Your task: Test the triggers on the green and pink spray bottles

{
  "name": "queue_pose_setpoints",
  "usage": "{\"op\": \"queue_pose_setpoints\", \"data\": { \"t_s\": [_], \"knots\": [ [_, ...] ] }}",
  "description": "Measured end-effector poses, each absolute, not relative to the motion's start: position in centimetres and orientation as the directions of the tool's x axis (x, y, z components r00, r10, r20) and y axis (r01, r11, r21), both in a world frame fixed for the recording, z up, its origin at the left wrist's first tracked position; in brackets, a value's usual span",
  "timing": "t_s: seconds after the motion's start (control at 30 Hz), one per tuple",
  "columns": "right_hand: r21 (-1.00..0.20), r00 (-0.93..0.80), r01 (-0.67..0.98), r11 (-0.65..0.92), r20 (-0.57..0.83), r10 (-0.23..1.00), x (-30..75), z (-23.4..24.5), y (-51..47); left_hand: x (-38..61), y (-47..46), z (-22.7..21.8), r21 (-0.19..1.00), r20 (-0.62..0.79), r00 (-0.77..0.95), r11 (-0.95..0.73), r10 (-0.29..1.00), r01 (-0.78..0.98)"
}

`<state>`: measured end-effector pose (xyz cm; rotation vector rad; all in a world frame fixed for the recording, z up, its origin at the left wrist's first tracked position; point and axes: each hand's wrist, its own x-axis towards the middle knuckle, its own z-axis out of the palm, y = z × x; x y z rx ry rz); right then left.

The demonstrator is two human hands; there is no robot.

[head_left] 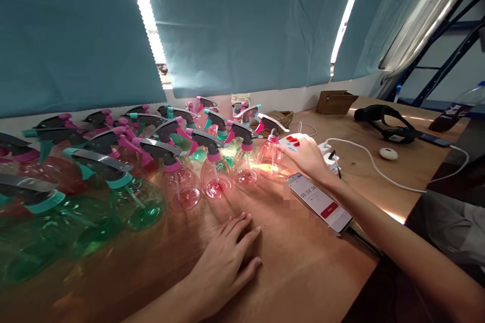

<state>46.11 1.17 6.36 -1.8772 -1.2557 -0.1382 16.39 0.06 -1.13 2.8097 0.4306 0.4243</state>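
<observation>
Resting on the wooden table, my left hand (227, 257) lies flat with its fingers spread and holds nothing. My right hand (308, 156) is at the right end of a group of spray bottles, its fingers closed at the neck of a pink-tinted spray bottle (270, 155). The far side of that grip is hidden. A white item with red and blue print (291, 142) shows beside these fingers. To the left stand a clear pink spray bottle (245, 169), another pink one (216, 179) and a green one (136, 204), all upright with trigger heads.
Below my right forearm lies a phone (322, 204) showing a timer. White cables, a power strip (331, 159), a black headset (386, 123), a round white case (388, 154) and a brown box (335, 102) are on the right. Blue curtains (242, 25) hang behind the table.
</observation>
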Motion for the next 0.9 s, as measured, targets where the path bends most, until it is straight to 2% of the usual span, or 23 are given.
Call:
{"op": "queue_pose_setpoints", "data": {
  "t_s": [0.27,0.5,0.57,0.8,0.9],
  "knots": [
    [-0.660,0.475,0.749,-0.055,0.478,0.739,45.7,5.7,5.4,16.0,-0.7,-0.6,0.344,0.227,0.911,-0.903,0.345,0.256],
    [-0.729,0.592,0.684,0.015,0.568,0.572,45.2,7.2,1.0,14.9,-1.0,0.1,0.403,0.260,0.891,-0.881,0.372,0.250],
    [-0.730,0.588,0.682,0.041,0.580,0.564,44.3,7.9,-1.1,14.8,-1.0,0.3,0.422,0.281,0.877,-0.871,0.391,0.253],
    [-0.731,0.370,0.649,0.212,0.546,0.752,37.8,8.4,-6.0,14.8,-1.0,1.7,0.556,0.340,0.779,-0.781,0.526,0.285],
    [-0.762,0.212,0.563,0.320,0.508,0.835,34.5,7.8,-6.3,14.2,-1.3,2.4,0.593,0.360,0.724,-0.743,0.588,0.309]
  ]
}}
